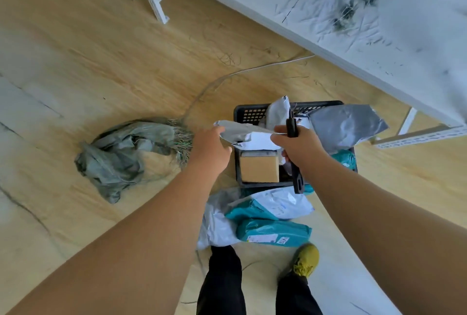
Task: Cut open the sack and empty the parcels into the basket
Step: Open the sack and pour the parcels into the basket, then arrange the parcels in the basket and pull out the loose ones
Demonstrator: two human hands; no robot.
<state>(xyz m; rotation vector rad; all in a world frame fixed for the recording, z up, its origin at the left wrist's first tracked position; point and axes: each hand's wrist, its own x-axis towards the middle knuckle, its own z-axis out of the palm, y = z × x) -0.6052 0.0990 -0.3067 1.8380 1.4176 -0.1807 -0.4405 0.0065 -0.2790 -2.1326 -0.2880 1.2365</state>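
Far to your left the emptied sack [121, 155] lies crumpled on the wood floor [106, 57], its frayed mouth turned toward the basket, with a loose cord [242, 71] trailing from it up and right toward the white table [353, 6]. Between the sack and the basket the floor is bare.

Your left hand [211, 149] grips the left end of a grey parcel [242, 134], fingers curled round its edge. The parcel hangs over the near-left part of the black basket [249, 114], directly above a cardboard box [259, 167] that sits inside against the near wall.

Your right hand [295, 145] pinches the parcel's right end and also holds a black cutter [294, 160] in its curled fingers; the tool sticks out above and below the fist, its lower end reaching over the basket's near rim.

On the right, a large grey mailer [343, 125] lies over the basket's far-right rim, just under the table's edge, so that side is crowded.

Near your feet, a heap of teal and white parcels [265, 221] lies on the floor touching the basket's near wall, just ahead of your yellow shoe [305, 259].
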